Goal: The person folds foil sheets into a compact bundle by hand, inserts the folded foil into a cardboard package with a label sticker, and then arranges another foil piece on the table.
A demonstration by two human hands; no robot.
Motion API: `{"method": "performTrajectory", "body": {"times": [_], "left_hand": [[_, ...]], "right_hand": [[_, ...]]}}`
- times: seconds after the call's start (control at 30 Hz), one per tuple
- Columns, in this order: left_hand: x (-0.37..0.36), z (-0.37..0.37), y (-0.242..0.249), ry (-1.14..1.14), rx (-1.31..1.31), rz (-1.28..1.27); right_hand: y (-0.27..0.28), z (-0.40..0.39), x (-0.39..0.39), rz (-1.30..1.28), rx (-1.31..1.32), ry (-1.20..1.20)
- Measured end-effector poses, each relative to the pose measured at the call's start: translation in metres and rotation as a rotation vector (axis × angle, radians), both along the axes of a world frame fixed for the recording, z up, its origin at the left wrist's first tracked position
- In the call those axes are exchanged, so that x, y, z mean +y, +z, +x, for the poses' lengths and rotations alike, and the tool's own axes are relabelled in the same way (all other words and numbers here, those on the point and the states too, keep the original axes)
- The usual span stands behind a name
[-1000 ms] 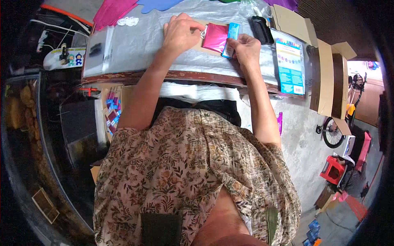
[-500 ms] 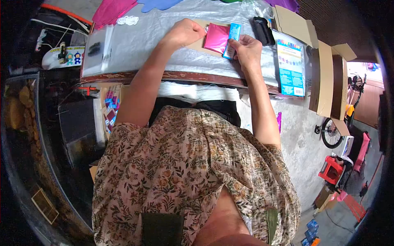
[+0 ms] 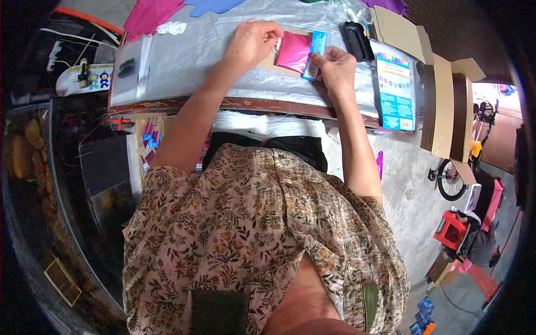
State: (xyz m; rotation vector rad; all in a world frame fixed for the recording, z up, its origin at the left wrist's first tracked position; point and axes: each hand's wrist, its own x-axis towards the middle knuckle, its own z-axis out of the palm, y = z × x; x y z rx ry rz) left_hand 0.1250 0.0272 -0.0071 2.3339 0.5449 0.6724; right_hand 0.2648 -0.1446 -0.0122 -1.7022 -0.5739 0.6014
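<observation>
A shiny pink packet [image 3: 293,51] lies over a piece of brown cardboard on the table, with a blue printed card strip [image 3: 317,44] along its right side. My right hand [image 3: 338,66] grips the lower part of that strip between thumb and fingers, at the packet's right edge. At the packet's left edge my left hand [image 3: 252,43] has its fingers bent into a pinch on a bit of white string [image 3: 277,46]. The fingertips partly cover the string, so its full length is hidden.
Plastic sheeting [image 3: 190,67] covers the table. A black tray-like object [image 3: 358,42] and a blue-and-white printed package [image 3: 395,92] lie to the right, beside open cardboard boxes [image 3: 438,109]. A coil of white string [image 3: 171,28] and pink sheets [image 3: 149,18] are at the back left.
My left hand has turned and its wrist has lifted slightly, with the fingers now curled down at the packet's left edge. The packet has shifted slightly left; my right hand keeps its hold.
</observation>
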Motion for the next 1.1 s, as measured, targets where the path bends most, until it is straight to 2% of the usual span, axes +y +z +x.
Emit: {"method": "performTrajectory", "body": {"times": [0.13,0.23,0.27,0.37,0.4,0.5,0.63,0.93,1.03,1.1], "left_hand": [[-0.007,-0.006,-0.005,-0.010,0.065,0.105],[-0.016,-0.008,-0.001,0.032,0.082,-0.189],[-0.016,-0.006,-0.003,0.035,0.081,-0.191],[-0.015,0.002,-0.008,0.143,0.080,-0.605],[-0.013,0.002,-0.009,0.146,0.077,-0.607],[-0.008,0.004,-0.009,0.046,0.094,-0.873],[-0.006,0.012,-0.018,0.076,0.155,-0.700],[-0.007,0.009,-0.016,0.130,0.123,-0.613],[-0.011,0.002,0.003,0.185,0.266,-0.318],[-0.006,0.000,-0.007,0.165,0.241,-0.229]], "right_hand": [[-0.001,0.002,0.000,-0.028,-0.024,0.003],[-0.001,0.001,-0.001,-0.034,-0.018,0.006],[-0.001,0.001,-0.001,-0.025,-0.007,0.006],[0.000,0.001,-0.001,-0.009,0.004,0.006],[0.000,0.001,-0.001,-0.004,0.005,0.004],[0.004,-0.001,-0.001,-0.011,-0.001,-0.002],[0.004,-0.003,-0.001,-0.026,-0.009,-0.002],[0.002,-0.002,0.000,-0.003,-0.007,-0.004],[0.002,-0.001,-0.002,-0.005,-0.010,-0.007],[0.001,-0.002,-0.001,-0.015,-0.016,-0.004]]}}
